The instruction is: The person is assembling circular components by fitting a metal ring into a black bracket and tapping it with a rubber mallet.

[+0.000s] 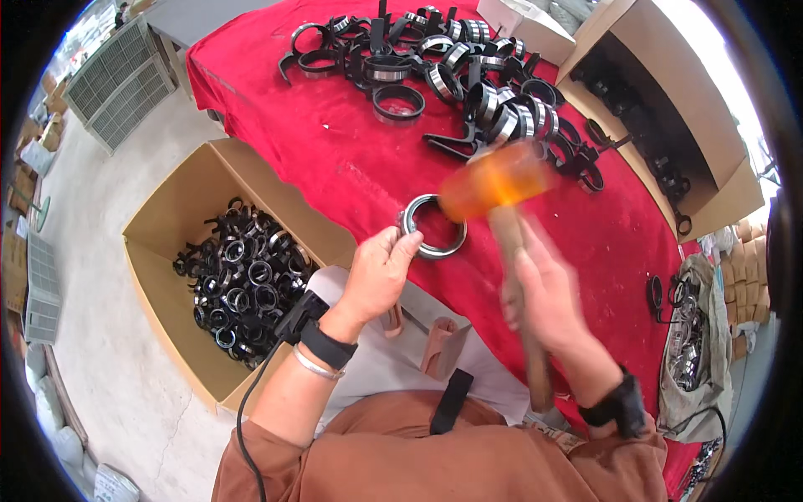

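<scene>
Between the thumb and fingers of my left hand [381,272] is the left edge of a black ring with a metal band [456,244], at the near edge of the red cloth [360,180]. My right hand [544,289] is wrapped round the wooden handle of a mallet [495,182] with an orange, see-through head. Motion smears the mallet head, which hangs just right of the ring and partly overlaps its upper right edge in view. Whether the two touch I cannot tell. Several black parts with metal bands [443,79] lie piled farther back on the cloth.
A cardboard box [155,272] on the floor at the left holds many black rings. Another open carton [711,92] with black parts stands at the back right. Beside the table's right edge is a grey sack [703,402] of metal bands. A white box [531,29] sits behind the pile.
</scene>
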The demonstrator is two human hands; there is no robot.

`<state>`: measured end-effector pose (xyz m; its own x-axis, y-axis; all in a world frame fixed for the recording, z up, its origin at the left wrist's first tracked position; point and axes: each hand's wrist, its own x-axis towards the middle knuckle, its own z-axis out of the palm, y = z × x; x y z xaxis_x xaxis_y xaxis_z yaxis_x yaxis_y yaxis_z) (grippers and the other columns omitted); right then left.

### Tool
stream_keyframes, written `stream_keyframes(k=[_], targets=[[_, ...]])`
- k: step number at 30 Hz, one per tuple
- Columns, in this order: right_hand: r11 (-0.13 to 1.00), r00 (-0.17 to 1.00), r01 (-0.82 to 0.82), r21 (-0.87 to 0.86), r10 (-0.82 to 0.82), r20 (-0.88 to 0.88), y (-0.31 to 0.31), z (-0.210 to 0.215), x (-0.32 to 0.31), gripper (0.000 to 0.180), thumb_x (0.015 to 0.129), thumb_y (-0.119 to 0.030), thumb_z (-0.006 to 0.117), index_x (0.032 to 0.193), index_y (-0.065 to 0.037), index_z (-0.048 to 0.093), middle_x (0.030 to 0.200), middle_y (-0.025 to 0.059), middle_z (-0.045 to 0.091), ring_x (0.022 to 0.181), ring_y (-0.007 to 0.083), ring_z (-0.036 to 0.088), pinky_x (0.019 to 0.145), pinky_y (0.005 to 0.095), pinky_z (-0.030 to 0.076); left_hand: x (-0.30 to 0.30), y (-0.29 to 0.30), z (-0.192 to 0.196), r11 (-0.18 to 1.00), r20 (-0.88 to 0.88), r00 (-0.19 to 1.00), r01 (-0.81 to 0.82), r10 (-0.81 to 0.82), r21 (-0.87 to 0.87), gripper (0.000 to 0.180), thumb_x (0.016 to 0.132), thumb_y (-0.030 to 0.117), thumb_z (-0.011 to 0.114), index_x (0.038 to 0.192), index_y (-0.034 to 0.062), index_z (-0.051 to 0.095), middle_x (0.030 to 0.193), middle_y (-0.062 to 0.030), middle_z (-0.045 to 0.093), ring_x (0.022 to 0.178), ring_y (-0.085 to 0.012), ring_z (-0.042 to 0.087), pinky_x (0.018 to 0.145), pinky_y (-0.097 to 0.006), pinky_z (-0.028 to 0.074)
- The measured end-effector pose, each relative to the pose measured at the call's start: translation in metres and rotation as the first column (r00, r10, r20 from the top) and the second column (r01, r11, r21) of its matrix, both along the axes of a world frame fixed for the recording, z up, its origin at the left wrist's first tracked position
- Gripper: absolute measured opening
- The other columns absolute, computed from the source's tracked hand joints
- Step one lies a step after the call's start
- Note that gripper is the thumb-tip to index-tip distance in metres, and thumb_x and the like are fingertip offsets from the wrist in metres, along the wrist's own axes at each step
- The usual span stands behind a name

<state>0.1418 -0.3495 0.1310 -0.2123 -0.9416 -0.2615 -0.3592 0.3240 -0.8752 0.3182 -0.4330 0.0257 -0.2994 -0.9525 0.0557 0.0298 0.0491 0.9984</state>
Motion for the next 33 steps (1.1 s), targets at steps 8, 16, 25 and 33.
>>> stream_keyframes(k=[8, 16, 25, 33], targets=[[0.953, 0.980, 0.159, -0.258, -0.120, 0.161, 0.010, 0.028, -0.004, 0.047, 0.095, -0.025, 0.035, 0.140, -0.014, 0.024, 0.065, 0.0046, 0.051, 0.046, 0.0099, 0.047, 0.041, 0.0222, 0.043, -0.002, -0.001, -0.003, 1.000, 0.051, 0.999, -0.006, 0.007, -0.021, 0.036, 0.089, 0.028, 0.053, 0.068, -0.0003, 0.046, 0.056, -0.0055, 0.037, 0.056, -0.0114, 0.035, 0.051, -0.031, 0.035], [0.979, 0.998, 0.012, -0.203, -0.024, -0.055, 0.059, -0.036, -0.001, 0.050, 0.093, -0.016, 0.037, 0.141, -0.009, 0.023, 0.065, 0.0024, 0.048, 0.051, 0.0076, 0.045, 0.047, 0.0210, 0.042, -0.006, -0.003, -0.008, 1.000, 0.033, 0.999, -0.010, 0.011, -0.029, 0.034, 0.089, 0.025, 0.052, 0.069, -0.0014, 0.046, 0.057, -0.0105, 0.039, 0.055, -0.0150, 0.036, 0.052, -0.033, 0.036], [0.960, 0.953, 0.270, -0.078, -0.255, 0.164, 0.073, -0.012, -0.052, 0.052, 0.093, -0.020, 0.037, 0.142, -0.013, 0.020, 0.063, 0.0043, 0.050, 0.046, 0.0105, 0.048, 0.041, 0.0237, 0.043, 0.092, 0.015, -0.002, 0.937, -0.006, 0.976, -0.209, 0.220, 0.279, 0.023, 0.089, 0.028, 0.050, 0.078, 0.0085, 0.057, 0.058, 0.0052, 0.047, 0.046, -0.0037, 0.040, 0.040, -0.017, 0.028], [0.952, 0.940, 0.289, -0.102, -0.262, 0.220, 0.073, -0.022, -0.073, 0.051, 0.092, -0.018, 0.035, 0.140, -0.007, 0.022, 0.059, 0.0048, 0.049, 0.044, 0.0104, 0.047, 0.039, 0.0231, 0.042, 0.175, -0.060, -0.015, 0.644, 0.537, 0.440, -0.133, 0.719, -0.754, 0.029, 0.079, 0.019, 0.060, 0.100, -0.0010, 0.059, 0.098, -0.0173, 0.057, 0.098, -0.0320, 0.050, 0.087, -0.038, 0.039]])
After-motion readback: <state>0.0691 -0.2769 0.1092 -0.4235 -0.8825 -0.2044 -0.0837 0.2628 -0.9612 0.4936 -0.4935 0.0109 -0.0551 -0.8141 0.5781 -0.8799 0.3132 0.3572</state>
